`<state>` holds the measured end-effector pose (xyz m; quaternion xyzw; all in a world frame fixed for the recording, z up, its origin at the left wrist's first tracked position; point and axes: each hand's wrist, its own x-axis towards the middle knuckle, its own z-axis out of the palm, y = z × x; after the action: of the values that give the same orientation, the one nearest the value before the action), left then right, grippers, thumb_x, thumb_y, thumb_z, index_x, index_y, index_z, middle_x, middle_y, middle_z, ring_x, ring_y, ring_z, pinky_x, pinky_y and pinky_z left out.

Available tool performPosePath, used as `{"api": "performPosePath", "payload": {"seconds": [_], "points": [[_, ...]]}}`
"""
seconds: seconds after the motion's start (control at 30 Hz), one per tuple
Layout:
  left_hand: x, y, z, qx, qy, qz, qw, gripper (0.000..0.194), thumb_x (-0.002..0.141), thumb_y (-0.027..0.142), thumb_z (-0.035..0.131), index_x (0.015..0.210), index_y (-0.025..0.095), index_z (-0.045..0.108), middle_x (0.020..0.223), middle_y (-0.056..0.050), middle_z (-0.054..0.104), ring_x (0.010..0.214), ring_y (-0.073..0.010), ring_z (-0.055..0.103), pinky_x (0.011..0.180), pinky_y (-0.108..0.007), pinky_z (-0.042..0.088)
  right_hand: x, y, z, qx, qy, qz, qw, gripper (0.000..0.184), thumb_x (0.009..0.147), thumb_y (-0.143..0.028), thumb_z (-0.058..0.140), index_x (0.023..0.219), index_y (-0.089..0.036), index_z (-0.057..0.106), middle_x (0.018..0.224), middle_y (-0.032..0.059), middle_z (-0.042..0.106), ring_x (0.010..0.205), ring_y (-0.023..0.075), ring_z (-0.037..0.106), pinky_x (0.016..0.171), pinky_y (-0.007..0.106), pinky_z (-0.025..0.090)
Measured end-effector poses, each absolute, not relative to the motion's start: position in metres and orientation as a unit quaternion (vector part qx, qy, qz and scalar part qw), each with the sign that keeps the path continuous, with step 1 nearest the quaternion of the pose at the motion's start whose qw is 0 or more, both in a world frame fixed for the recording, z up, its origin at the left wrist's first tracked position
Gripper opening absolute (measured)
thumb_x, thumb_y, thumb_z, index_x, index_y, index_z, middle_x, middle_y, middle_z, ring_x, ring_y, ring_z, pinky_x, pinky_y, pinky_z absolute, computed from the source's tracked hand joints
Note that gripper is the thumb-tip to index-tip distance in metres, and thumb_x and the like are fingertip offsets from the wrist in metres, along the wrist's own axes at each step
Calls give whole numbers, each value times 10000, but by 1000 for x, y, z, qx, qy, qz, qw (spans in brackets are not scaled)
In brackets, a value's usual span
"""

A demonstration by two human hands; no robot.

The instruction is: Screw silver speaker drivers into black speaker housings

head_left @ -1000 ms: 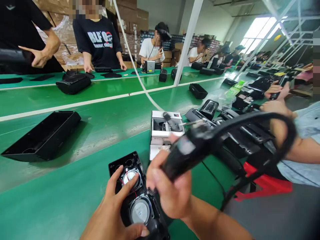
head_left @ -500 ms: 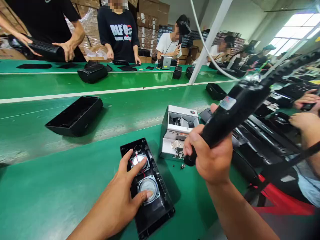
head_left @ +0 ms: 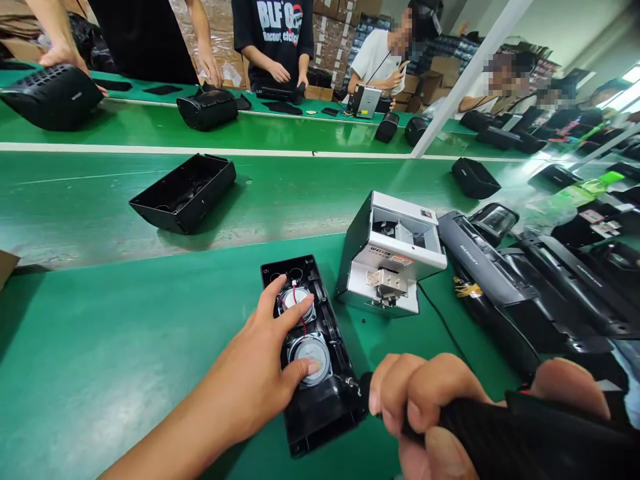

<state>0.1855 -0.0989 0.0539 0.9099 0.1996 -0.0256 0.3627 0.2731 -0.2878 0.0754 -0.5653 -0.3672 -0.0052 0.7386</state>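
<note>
My left hand (head_left: pixel 267 363) lies spread over a black speaker panel (head_left: pixel 323 420). Its thumb presses on the lower round speaker (head_left: pixel 307 350) and its fingers reach the upper speaker (head_left: pixel 299 303), where red wires run. At the lower right, my right hand (head_left: pixel 430 400) is wrapped round a black electric screwdriver (head_left: pixel 545 440), held nearly level. The bit's metal tip (head_left: pixel 351 383) is at the panel's lower right edge; whether it touches a screw I cannot tell. Behind the panel stands a silver-white screw feeder (head_left: pixel 395 260).
An open black speaker housing (head_left: pixel 185 200) lies on the green belt (head_left: pixel 300 187) beyond. Black casings (head_left: pixel 490 260) crowd the right side, with a dark cable (head_left: pixel 443 320) near the feeder. A small dark screw (head_left: pixel 363 321) lies on the table. Co-workers stand across the belt.
My right hand has brought the screwdriver down from raised and tilted to nearly level, its tip now at the panel's edge. My left hand stays on the panel. The view has shifted.
</note>
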Motion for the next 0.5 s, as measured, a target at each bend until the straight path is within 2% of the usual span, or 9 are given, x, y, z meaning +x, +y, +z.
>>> {"api": "performPosePath", "payload": {"seconds": [0.03, 0.07, 0.13, 0.2, 0.4, 0.5], "points": [[185, -99, 54, 910, 200, -27, 363, 771, 910, 425, 686, 1617, 473, 381, 1812, 76, -25, 1466, -402, 537, 1148, -582, 546, 273, -285, 75, -556, -368, -12, 745, 41, 992, -347, 652, 1027, -325, 647, 609, -40, 457, 442, 170, 485, 408, 352, 446], [185, -99, 55, 909, 202, -30, 363, 773, 910, 426, 689, 1617, 475, 380, 1811, 79, -28, 1462, -401, 542, 1144, -580, 550, 274, -283, 74, -543, -368, -16, 754, 183, 998, -308, 652, 1171, -366, 634, 644, -44, 481, 462, 168, 503, 428, 351, 461], [185, -99, 56, 908, 205, -36, 363, 776, 907, 429, 694, 1615, 478, 380, 1811, 81, -33, 1463, -402, 541, 1133, -575, 560, 274, -280, 72, -523, -367, -13, 769, 481, 1019, -256, 638, 1432, -454, 490, 719, -54, 508, 501, 160, 527, 467, 349, 487], [185, -100, 57, 908, 208, -42, 362, 778, 908, 432, 695, 1616, 480, 376, 1811, 83, -37, 1472, -406, 529, 1128, -574, 564, 275, -279, 69, -508, -371, -5, 778, 622, 1047, -241, 605, 1552, -489, 340, 768, -58, 510, 523, 149, 526, 487, 345, 493], [188, -101, 65, 906, 218, -66, 357, 788, 908, 408, 707, 1624, 456, 379, 1813, 71, -44, 1490, -402, 509, 1160, -574, 535, 272, -280, 65, -501, -377, 8, 779, 651, 1042, -228, 607, 1567, -469, 306, 777, -34, 542, 556, 172, 545, 508, 374, 506], [190, -102, 69, 906, 223, -76, 351, 801, 898, 372, 720, 1624, 435, 388, 1813, 68, -58, 1500, -377, 501, 1170, -555, 528, 267, -285, 62, -513, -377, 20, 771, 499, 1017, -275, 645, 1429, -473, 445, 728, -42, 545, 536, 175, 544, 496, 359, 505]]}}
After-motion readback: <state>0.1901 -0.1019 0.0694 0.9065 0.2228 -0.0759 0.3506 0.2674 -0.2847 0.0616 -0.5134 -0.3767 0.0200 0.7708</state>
